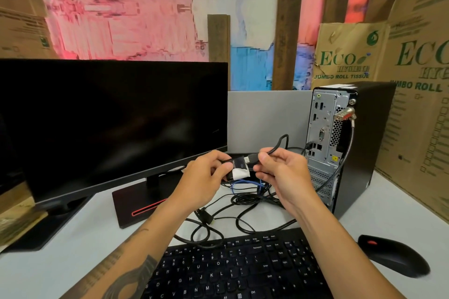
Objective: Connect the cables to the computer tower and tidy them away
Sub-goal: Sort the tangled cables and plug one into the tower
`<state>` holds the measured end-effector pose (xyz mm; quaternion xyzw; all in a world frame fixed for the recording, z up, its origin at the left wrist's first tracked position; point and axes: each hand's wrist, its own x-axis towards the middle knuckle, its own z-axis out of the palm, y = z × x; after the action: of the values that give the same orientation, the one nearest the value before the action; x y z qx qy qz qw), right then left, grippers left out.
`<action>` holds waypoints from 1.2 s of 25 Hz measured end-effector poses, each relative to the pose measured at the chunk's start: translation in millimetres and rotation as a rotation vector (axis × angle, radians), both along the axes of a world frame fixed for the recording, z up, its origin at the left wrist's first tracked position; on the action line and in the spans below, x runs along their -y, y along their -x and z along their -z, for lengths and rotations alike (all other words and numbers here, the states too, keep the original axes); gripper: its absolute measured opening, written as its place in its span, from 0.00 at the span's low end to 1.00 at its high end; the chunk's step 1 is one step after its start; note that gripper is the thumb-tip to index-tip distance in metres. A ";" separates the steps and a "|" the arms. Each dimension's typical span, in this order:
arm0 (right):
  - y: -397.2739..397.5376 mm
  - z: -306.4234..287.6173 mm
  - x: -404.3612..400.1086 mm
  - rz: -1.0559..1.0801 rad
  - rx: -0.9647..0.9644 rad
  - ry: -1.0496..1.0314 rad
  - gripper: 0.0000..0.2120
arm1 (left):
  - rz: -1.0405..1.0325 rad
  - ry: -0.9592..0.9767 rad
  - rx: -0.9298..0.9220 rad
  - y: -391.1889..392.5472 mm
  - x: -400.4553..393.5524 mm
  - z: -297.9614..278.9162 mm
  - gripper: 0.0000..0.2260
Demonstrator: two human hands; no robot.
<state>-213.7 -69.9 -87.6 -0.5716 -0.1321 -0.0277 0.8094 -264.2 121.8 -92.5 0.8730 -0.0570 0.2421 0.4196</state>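
The black computer tower (pixel 359 143) stands at the right of the desk, its rear port panel (pixel 323 128) turned toward me. My left hand (pixel 206 177) grips a small black adapter (pixel 239 167) with a white label. My right hand (pixel 281 172) pinches a black cable plug (pixel 251 159) whose tip meets the adapter's end. That cable loops up and behind my right hand. A tangle of black cables (pixel 243 204) and a blue cable (pixel 239 185) lies on the desk under my hands. One black cable is plugged low into the rear panel.
A dark monitor (pixel 109 124) on a red-trimmed base (pixel 136 206) fills the left. A black keyboard (pixel 233 267) lies in front and a black mouse (pixel 393 257) to the right. A steel lock cable (pixel 349 133) hangs from the tower. Cardboard boxes (pixel 352 53) stand behind and right.
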 end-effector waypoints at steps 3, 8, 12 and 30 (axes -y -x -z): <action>1.8 -0.8 0.2 -0.003 -0.002 0.032 0.02 | 0.042 0.067 0.032 3.1 -0.8 3.7 0.05; 2.8 4.7 -0.9 -0.003 -0.012 0.058 0.02 | 0.005 0.175 0.064 3.9 -2.0 11.0 0.05; 1.0 6.7 -1.2 0.006 0.002 0.086 0.03 | -0.009 0.198 0.047 1.5 -3.5 13.9 0.05; -2.6 6.4 -0.1 0.017 0.028 0.149 0.02 | -0.028 0.200 0.052 1.1 -0.3 15.1 0.05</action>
<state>-211.2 -69.8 -94.0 -0.6310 -0.1405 -0.0326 0.7623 -265.3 122.1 -107.6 0.8210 -0.0314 0.2749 0.4995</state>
